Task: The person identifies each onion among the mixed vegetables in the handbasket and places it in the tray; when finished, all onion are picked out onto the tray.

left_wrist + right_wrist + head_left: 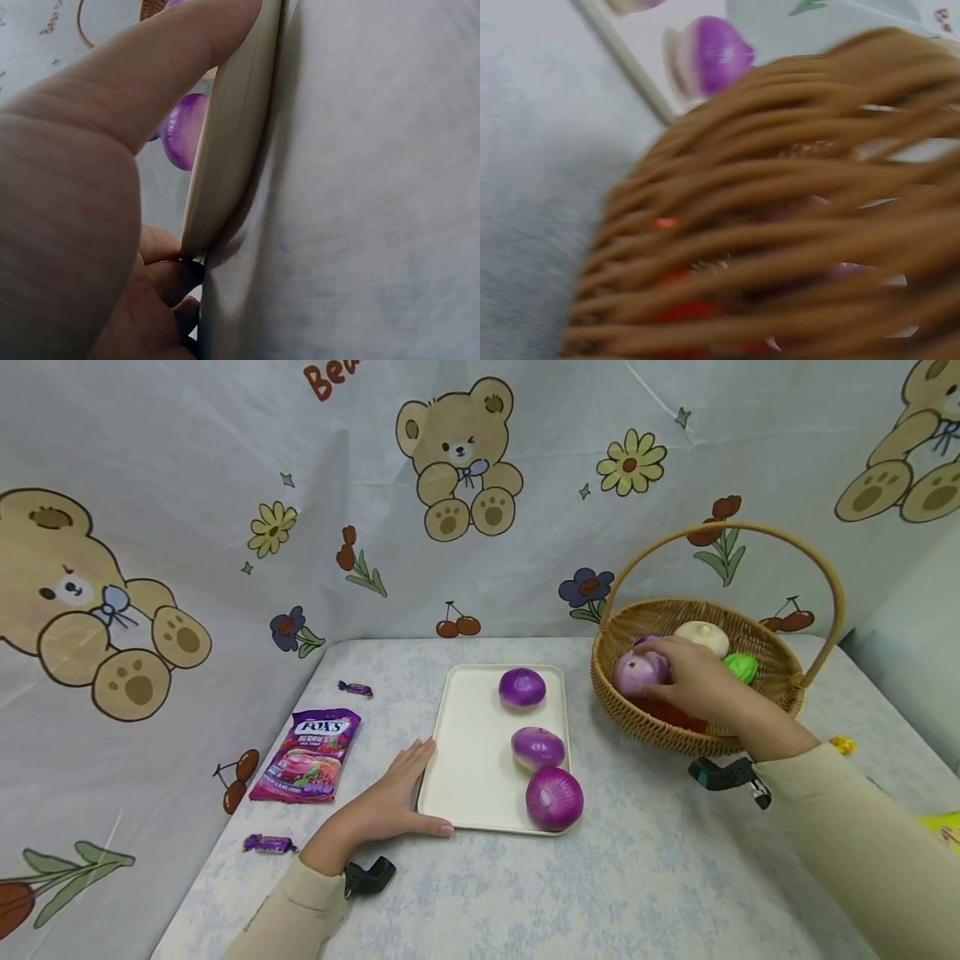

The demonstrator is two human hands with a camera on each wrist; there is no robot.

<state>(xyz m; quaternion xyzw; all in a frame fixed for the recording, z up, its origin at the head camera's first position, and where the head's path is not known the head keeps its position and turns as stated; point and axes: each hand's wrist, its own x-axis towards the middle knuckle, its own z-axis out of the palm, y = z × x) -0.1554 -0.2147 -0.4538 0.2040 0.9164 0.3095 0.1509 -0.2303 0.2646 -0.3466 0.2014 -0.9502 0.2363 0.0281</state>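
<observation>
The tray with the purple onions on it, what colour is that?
The tray is a plain cream or off-white, seen best in the head view.

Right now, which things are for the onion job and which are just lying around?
In the job, it seems: cream tray, three purple onions on it, wicker basket, pale purple onion held by the right fingers.
Just lying about, I think: FOX'S bag, two purple wrapped sweets, small yellow thing by the basket.

- The basket [622, 706] is showing rough wicker.
- The tray [472, 718] is looking smooth, like plastic.
- The purple onions [554, 798] are gleaming glossily.
- The bag [306, 756] is shining like plastic film.
- The backdrop [300, 452] is showing creased cloth.
</observation>
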